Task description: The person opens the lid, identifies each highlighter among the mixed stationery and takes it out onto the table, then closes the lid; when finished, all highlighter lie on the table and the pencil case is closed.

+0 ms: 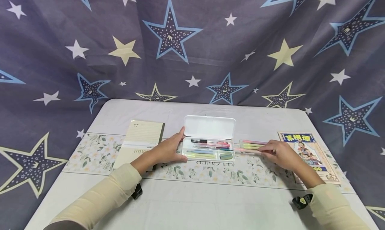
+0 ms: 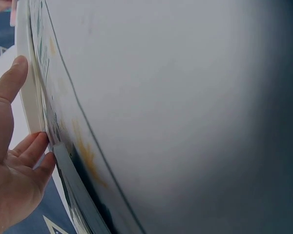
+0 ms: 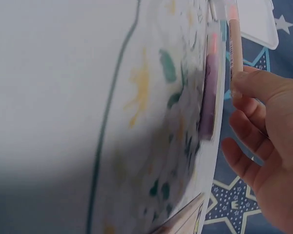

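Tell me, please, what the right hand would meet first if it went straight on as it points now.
Probably the open pencil case: the pink pen held in the right hand points at its right end. Whether the pen would touch it or pass above is unclear.

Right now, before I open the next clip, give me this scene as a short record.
Left grip: holds the left end of the case
Right grip: pinches a pink pen
Lid: raised
Inside: pens, green block
Loose pens: right of case
Notebook: left of case
Book: far right
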{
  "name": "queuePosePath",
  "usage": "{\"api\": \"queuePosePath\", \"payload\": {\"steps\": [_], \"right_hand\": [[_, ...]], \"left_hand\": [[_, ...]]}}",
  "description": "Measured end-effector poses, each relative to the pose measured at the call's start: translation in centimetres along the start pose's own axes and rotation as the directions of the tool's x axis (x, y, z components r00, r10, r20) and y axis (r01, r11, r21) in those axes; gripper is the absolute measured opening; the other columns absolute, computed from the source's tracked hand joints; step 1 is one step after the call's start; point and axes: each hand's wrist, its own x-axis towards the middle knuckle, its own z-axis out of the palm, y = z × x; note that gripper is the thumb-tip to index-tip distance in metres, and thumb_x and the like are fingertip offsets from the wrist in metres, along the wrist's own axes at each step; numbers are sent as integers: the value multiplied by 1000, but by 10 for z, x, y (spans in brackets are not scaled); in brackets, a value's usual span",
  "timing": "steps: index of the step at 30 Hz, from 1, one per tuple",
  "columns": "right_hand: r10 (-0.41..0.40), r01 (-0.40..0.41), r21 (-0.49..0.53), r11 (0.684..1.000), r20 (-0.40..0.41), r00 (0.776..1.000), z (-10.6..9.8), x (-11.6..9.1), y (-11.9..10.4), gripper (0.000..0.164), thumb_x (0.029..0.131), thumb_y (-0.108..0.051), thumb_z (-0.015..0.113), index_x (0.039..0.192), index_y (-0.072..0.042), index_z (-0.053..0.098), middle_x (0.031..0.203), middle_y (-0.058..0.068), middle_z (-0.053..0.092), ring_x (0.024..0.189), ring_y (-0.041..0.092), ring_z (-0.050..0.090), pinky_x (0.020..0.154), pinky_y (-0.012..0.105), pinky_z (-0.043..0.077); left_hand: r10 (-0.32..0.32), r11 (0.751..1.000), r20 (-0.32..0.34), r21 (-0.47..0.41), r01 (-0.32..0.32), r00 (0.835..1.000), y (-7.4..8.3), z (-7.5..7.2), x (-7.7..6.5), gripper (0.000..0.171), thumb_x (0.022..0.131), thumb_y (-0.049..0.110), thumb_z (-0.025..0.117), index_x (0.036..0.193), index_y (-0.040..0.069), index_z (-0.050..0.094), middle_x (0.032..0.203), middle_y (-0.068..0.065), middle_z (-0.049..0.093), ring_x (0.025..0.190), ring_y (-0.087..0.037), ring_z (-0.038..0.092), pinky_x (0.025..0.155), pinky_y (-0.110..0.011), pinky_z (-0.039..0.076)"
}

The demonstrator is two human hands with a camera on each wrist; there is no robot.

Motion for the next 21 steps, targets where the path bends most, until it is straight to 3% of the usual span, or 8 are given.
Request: {"api": "queuePosePath", "payload": {"steps": [17,21], "right_hand": [[41,-41,-34,999,19,999,-2,-17,19,22,79,-4,85,96,-18,81,84,-8,70,69,-6,50,55,20,46],[82,-81,-23,996,42,996,-3,-18,20,21,80,-5,84,95,-18,81,84,-8,70,68,-5,50,56,21,45]], "left_hand": [[-2,1000,1,-8,2,1000,2,-1,-1,134,78,50,86,164,6,-8,154,-10,46,147,-27,42,122,-46,35],[-3,1000,2,-11,3,1000,0,0,0,135,78,52,86,164,8,-9,156,-10,45,149,-27,40,123,-46,34]]}}
